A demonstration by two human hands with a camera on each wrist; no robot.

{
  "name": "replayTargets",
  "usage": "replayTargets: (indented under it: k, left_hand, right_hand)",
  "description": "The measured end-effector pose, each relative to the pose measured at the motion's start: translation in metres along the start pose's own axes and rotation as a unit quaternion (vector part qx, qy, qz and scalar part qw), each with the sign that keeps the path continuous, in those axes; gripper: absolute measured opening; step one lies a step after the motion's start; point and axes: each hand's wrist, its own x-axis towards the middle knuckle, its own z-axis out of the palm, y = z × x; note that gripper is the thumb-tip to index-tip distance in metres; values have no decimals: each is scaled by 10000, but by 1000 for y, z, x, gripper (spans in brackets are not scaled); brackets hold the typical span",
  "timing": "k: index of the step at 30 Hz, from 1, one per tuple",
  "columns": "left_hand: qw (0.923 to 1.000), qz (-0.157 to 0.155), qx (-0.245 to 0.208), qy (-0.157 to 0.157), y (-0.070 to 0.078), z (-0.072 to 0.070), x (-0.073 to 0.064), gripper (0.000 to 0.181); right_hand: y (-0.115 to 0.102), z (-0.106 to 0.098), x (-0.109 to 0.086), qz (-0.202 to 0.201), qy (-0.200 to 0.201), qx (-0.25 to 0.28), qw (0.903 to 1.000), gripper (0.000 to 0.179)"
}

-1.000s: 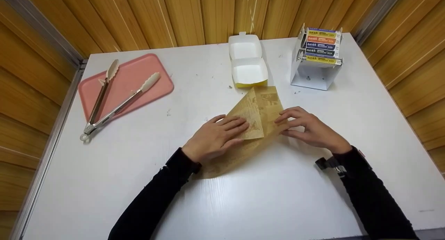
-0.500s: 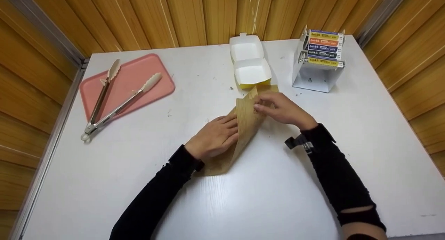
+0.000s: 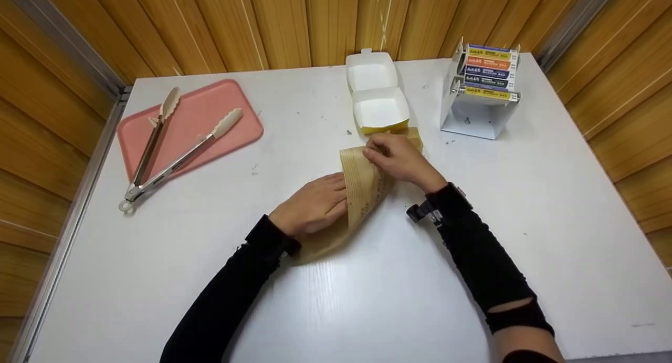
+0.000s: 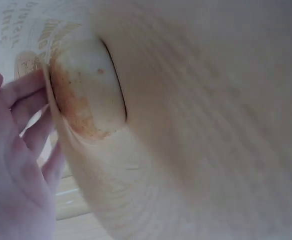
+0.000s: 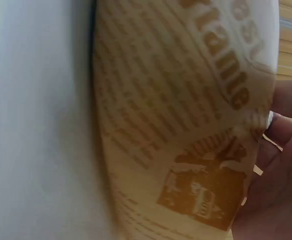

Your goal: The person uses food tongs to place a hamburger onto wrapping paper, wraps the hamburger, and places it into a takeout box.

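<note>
Brown printed wrapping paper (image 3: 362, 195) lies on the white table, partly folded, with a flap standing up. My left hand (image 3: 310, 205) rests on the paper with its fingers reaching behind this flap, their tips hidden in the head view. In the left wrist view, a pale food piece (image 4: 88, 90) with browned patches, perhaps bread, sits within the paper. The left fingers (image 4: 25, 107) are extended against the paper beside it. Pinched between thumb and fingers of my right hand (image 3: 401, 161) is the flap's upper edge. Print on the paper (image 5: 176, 110) fills much of the right wrist view.
Just behind the paper stands an open white and yellow burger box (image 3: 380, 108). A pink tray (image 3: 205, 121) at left carries spread tongs (image 3: 181, 163). A metal holder (image 3: 470, 118) with several colourful boxes (image 3: 488, 63) is at the back right.
My right hand has moved left from the paper's right side, pulling the flap up and over toward the left hand. The left hand has stayed almost in place.
</note>
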Motion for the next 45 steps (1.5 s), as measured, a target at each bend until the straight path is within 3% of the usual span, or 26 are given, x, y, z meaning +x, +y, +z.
replayTargets:
  k: [6,11,13,15,19,27,31,35,41,43,45]
  left_hand:
    - [9999,61,-153,44,-3,-12,-2,40]
    - [9944,-638,-381,752,-1,-30,-8,18]
    - [9906,-887,-401,959,0,-32,-9,20]
    - [9905,-960,-314,934,0,-31,-9,26]
    - [9928,-911,-303,711,1,-24,-8,40]
    - [9813,-912,-1437,894,-8,-17,-11,53]
    - [9827,-770,-1195,1188,-7,-13,-7,38]
    - [9854,-741,-761,1333,-1,-9,-2,24]
    - [9906,-399,-118,1306,3,-6,0,29]
    - [9925,-289,-185,1170,3,-6,0,34]
    - [9922,-367,-558,1052,3,-6,-1,43]
  right_hand:
    - [6,12,4,-124,301,-120,9994,22]
    - [9,17,3,-136,337,-154,9992,20]
    - [9,18,2,-112,336,-179,9992,19]
    - [10,19,2,-81,311,-190,9993,19]
    - [9,20,2,-27,260,-223,9994,20]
    - [9,22,2,-129,534,-341,9979,19]
    - [9,21,1,-391,721,-246,9963,19]
    - [11,17,-3,-395,811,-2,9959,18]
    - [14,10,-6,-239,683,622,9954,17]
    - [13,7,-7,-115,631,976,9932,17]
    - [14,5,-7,34,592,1283,9900,17]
